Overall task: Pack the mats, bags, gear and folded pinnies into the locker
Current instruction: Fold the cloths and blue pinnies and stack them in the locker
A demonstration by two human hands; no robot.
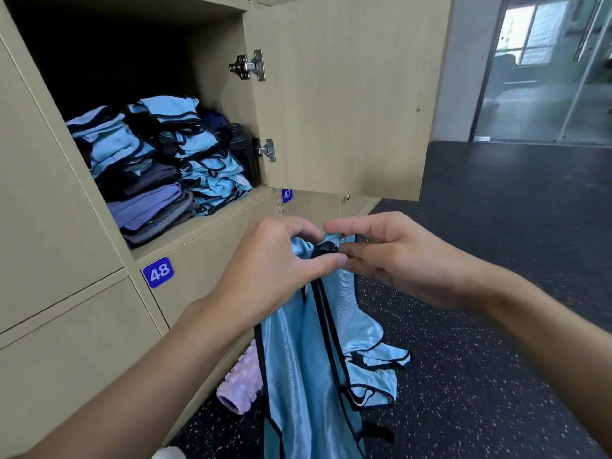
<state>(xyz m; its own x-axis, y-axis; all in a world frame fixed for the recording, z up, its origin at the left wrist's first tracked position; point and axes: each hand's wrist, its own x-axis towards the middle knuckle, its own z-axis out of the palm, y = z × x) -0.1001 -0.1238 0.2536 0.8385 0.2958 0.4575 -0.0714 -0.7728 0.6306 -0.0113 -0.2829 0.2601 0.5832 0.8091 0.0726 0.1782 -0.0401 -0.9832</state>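
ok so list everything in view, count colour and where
locker: one open, beige, upper left
locker door: one, beige, swung right
folded pinnies: two piles, light blue with black trim, in the locker
folded mats: several, purple and grey, under the left pile
number plates: two, blue, 48 and 47, below the locker
foam roller: one, lilac, on the floor by the lockers
floor: dark, speckled
held pinny: one, light blue, hangs from both grips; more blue cloth lies on the floor beside it
left grip: pinches the pinny's top
right grip: pinches the same top, by a black toggle
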